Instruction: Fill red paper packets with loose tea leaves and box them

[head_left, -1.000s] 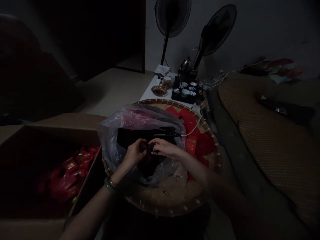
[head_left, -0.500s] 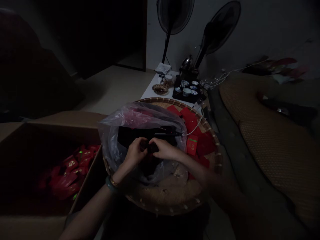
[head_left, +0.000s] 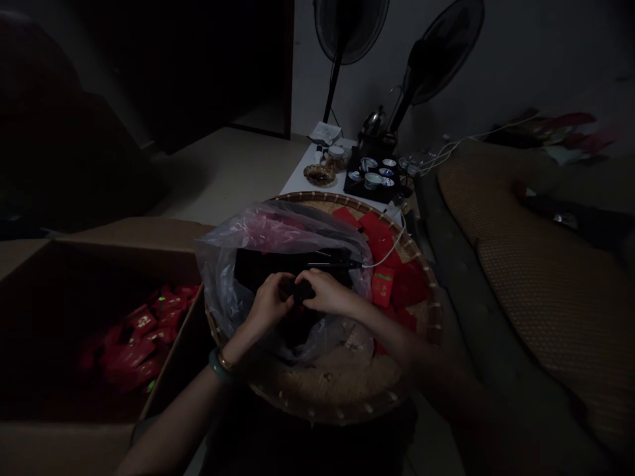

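Observation:
My left hand [head_left: 270, 301] and my right hand [head_left: 322, 291] meet over a clear plastic bag [head_left: 218, 277] that lies open in a round woven bamboo tray [head_left: 327, 390]. Fingers of both hands curl around a small dark lump [head_left: 302, 291], too dim to name. Beneath them the bag's inside is dark. Just beyond my hands a dark flat device [head_left: 337, 263] with a white cable rests across the bag. Red packets [head_left: 383, 285] are spread along the tray's right side.
At the left stands an open cardboard box [head_left: 124, 231] holding many red wrapped packets [head_left: 141, 330]. Ahead is a white table [head_left: 300, 178] with a dark tea tray [head_left: 354, 188] and cups. Two standing fans [head_left: 352, 30] are behind it. A woven-mat seat [head_left: 536, 264] lies at the right.
My hands stay nearly in the same place around the dark lump. The view has shifted very slightly; nothing else visibly moves.

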Action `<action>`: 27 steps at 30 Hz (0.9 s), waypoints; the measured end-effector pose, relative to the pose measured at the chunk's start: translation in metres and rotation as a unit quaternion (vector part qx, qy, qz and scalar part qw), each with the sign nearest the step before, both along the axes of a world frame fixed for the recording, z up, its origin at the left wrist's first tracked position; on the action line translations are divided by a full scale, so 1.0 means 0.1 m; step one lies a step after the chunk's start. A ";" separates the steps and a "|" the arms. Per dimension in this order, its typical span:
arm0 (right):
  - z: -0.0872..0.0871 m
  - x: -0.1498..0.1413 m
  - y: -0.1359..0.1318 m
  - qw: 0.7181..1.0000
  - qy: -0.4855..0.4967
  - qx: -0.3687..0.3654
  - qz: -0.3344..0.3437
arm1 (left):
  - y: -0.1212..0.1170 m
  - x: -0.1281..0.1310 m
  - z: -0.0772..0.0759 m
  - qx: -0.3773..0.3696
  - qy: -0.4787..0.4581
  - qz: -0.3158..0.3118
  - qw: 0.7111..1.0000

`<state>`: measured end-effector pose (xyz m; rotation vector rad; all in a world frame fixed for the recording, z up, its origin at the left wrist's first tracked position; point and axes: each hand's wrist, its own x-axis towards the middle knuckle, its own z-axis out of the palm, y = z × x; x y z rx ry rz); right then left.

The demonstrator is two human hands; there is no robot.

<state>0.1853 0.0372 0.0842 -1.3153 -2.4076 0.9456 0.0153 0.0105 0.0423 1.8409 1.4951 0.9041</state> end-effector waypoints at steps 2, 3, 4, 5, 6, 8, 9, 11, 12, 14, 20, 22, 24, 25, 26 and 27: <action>0.00 0.00 -0.01 1.000 0.004 0.000 0.014 | 0.00 -0.01 -0.01 0.003 -0.001 0.007 1.000; 0.00 0.00 -0.02 1.000 0.003 -0.001 0.024 | -0.01 -0.01 -0.01 0.002 -0.002 0.010 1.000; 0.00 -0.01 -0.03 1.000 -0.002 0.000 0.031 | -0.01 0.00 -0.01 0.001 -0.003 0.010 1.000; 0.01 -0.03 -0.04 0.999 -0.011 0.000 0.034 | -0.02 0.00 -0.01 -0.001 -0.004 0.009 1.000; 0.02 -0.04 -0.06 0.999 -0.022 0.001 0.033 | -0.02 0.01 0.00 -0.003 -0.005 0.006 1.000; 0.04 -0.08 -0.09 0.999 -0.043 0.006 0.017 | -0.04 0.04 0.00 -0.001 -0.004 -0.007 1.000; 0.05 -0.10 -0.11 0.999 -0.050 0.009 0.004 | -0.05 0.05 0.01 0.003 -0.003 -0.011 1.000; 0.06 -0.12 -0.14 0.998 -0.050 0.007 -0.024 | -0.06 0.06 0.01 0.011 -0.005 -0.015 1.000; 0.05 -0.12 -0.15 0.998 -0.044 0.005 -0.034 | -0.06 0.06 0.00 0.012 -0.009 -0.011 1.000; 0.03 -0.10 -0.16 0.999 -0.019 0.000 -0.033 | -0.05 0.06 -0.01 0.009 -0.020 0.003 1.000; -0.09 0.01 -0.10 0.993 0.114 -0.039 0.005 | -0.04 0.02 -0.04 0.001 -0.033 0.039 0.999; -0.11 0.03 -0.09 0.992 0.123 -0.040 -0.004 | -0.04 0.02 -0.05 0.002 -0.038 0.040 0.998; -0.12 0.02 -0.11 0.995 0.102 -0.010 -0.002 | -0.04 0.02 -0.05 0.008 -0.043 0.039 0.998; -0.12 0.01 -0.12 0.996 0.084 0.008 0.002 | -0.04 0.02 -0.05 0.010 -0.047 0.039 0.998; -0.11 -0.01 -0.14 0.998 0.063 0.025 0.006 | -0.05 0.02 -0.05 0.011 -0.051 0.039 0.998; -0.10 -0.03 -0.16 0.998 0.040 0.038 0.009 | -0.06 0.03 -0.06 0.009 -0.055 0.040 0.998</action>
